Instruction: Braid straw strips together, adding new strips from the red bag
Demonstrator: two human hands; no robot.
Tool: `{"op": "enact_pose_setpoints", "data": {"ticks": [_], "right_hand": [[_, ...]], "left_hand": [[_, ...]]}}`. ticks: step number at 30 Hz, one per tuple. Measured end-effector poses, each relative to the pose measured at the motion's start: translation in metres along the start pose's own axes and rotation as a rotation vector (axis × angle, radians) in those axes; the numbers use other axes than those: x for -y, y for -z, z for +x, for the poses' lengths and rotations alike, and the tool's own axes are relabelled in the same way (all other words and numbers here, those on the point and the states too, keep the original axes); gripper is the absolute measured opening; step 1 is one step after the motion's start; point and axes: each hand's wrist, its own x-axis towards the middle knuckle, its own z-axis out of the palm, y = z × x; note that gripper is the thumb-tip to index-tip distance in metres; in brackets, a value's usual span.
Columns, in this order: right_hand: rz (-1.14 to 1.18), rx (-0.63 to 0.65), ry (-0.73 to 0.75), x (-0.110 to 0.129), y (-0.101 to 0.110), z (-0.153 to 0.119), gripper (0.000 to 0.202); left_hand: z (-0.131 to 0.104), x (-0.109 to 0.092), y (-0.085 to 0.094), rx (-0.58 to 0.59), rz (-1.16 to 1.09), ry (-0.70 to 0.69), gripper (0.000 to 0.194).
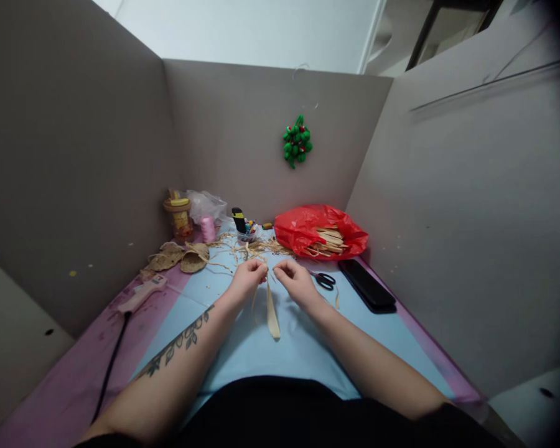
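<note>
My left hand [249, 277] is closed on the upper end of a pale, flat dried strip [272, 316], whose wider end hangs down toward me over the light blue cloth [242, 348]. Just to the right, my right hand [295, 280] has its thumb and index finger pinched together near the strip's top; anything between those fingertips is too small to make out. A small gap separates the two hands. Thin fibres trail below my left hand.
Behind my hands lie loose straw pieces [256, 247] and a red bag [303, 227] of dried strips. Black-handled scissors [325, 281] and a black phone-like case [366, 286] are at right. A pink glue gun [142, 295], woven pieces [195, 257] and pink thread [208, 229] sit left. Grey partitions [242, 143] enclose the table.
</note>
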Motion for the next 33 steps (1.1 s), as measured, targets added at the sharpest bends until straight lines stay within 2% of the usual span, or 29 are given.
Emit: {"op": "enact_pose_setpoints", "data": {"ticks": [4,8,15,21,28,30,33], "right_hand": [[0.265,0.068,-0.170,-0.005,-0.006,0.003,0.029],[0.332,0.072,-0.295,-0.006,-0.007,0.005,0.031],[0.484,0.039,-0.354,-0.011,-0.007,0.007,0.033],[0.660,0.097,-0.496,-0.009,-0.007,0.004,0.032],[0.834,0.264,-0.646,-0.016,-0.003,0.002,0.027],[0.860,0.306,-0.668,-0.019,-0.002,0.003,0.026],[0.826,0.294,-0.642,-0.022,-0.002,0.005,0.024]], "left_hand": [[-0.002,-0.003,-0.004,0.022,0.052,-0.026,0.022],[-0.006,-0.009,-0.006,0.027,0.131,-0.072,0.019],[-0.006,-0.004,-0.005,-0.011,0.115,-0.128,0.017],[-0.004,-0.002,-0.005,-0.061,0.129,-0.104,0.018],[-0.005,-0.002,-0.007,0.010,0.098,-0.069,0.019],[-0.005,-0.003,-0.007,0.025,0.096,-0.065,0.020],[-0.006,-0.004,-0.007,0.025,0.129,-0.065,0.019]]}}
